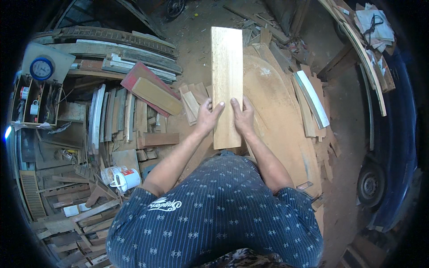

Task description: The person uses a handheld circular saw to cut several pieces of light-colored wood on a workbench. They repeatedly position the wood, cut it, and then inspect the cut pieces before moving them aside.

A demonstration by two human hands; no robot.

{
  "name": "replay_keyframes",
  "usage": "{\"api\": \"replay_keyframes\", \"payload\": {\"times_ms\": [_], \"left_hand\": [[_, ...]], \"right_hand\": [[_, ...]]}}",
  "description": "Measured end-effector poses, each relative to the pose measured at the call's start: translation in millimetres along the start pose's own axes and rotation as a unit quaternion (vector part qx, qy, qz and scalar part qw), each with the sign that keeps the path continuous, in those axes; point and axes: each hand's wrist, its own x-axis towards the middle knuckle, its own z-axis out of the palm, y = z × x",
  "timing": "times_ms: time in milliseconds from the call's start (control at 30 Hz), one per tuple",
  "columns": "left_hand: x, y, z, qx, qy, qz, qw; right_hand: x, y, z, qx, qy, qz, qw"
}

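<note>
A pale wooden board [227, 62] is held out lengthwise in front of me, its near end close to my body. My left hand [209, 116] grips its left edge, the thumb lying on the upper face. On the opposite edge my right hand [242, 115] has the same kind of hold, thumb on top. The fingers of both hands curl out of sight beneath the board. Behind and to the right of it lies a large tan wooden sheet with a curved edge [277, 116].
At left are stacked planks [111, 40], a red board [143, 76], upright offcuts [98, 116] and a white bucket [127, 178]. An open box [33, 100] and a blue round clock [41, 68] stand far left. A dark blue vehicle [397, 143] is at the right.
</note>
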Motion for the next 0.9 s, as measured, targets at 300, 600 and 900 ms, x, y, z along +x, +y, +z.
{"api": "replay_keyframes", "payload": {"times_ms": [300, 600, 900], "left_hand": [[9.5, 131.9, 17.0, 0.016, -0.101, 0.216, 0.971], [-29.1, 106.5, 28.5, 0.092, -0.257, 0.344, 0.899], [5.6, 176.7, 37.1, -0.087, -0.025, 0.21, 0.974]], "right_hand": [[-2.7, -7.0, -77.7, -0.16, -0.05, -0.151, 0.974], [-16.4, -12.0, -114.7, -0.19, -0.012, -0.217, 0.957], [-48.8, -43.9, -117.2, -0.274, -0.081, -0.049, 0.957]]}}
